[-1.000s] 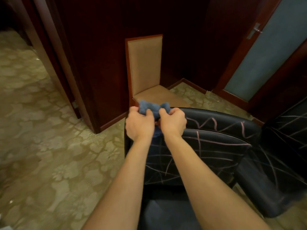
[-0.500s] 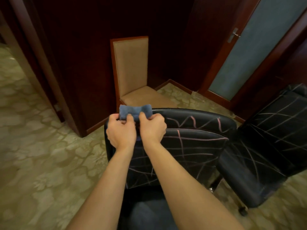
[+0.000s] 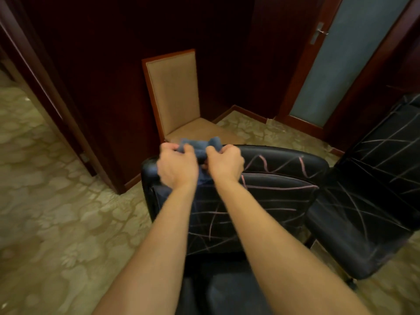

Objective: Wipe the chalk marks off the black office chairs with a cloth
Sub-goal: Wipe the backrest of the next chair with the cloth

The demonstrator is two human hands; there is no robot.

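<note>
A black office chair (image 3: pixel 272 192) stands right in front of me, its backrest crossed with pink and white chalk lines. A blue cloth (image 3: pixel 200 146) is bunched at the top left of that backrest. My left hand (image 3: pixel 177 165) and my right hand (image 3: pixel 226 163) both grip the cloth, side by side, and part of it hangs down between them. A second black office chair (image 3: pixel 375 189) stands to the right, also covered in chalk lines.
A beige upholstered wooden chair (image 3: pixel 175 96) stands against the dark wood wall behind the cloth. A frosted glass door (image 3: pixel 345 55) with a handle is at the upper right. Patterned carpet (image 3: pixel 56 212) covers the floor on the left.
The view has swung so that both chairs sit further right and the second chair shows more. My hands keep hold of the cloth and have spread slightly apart on the backrest top.
</note>
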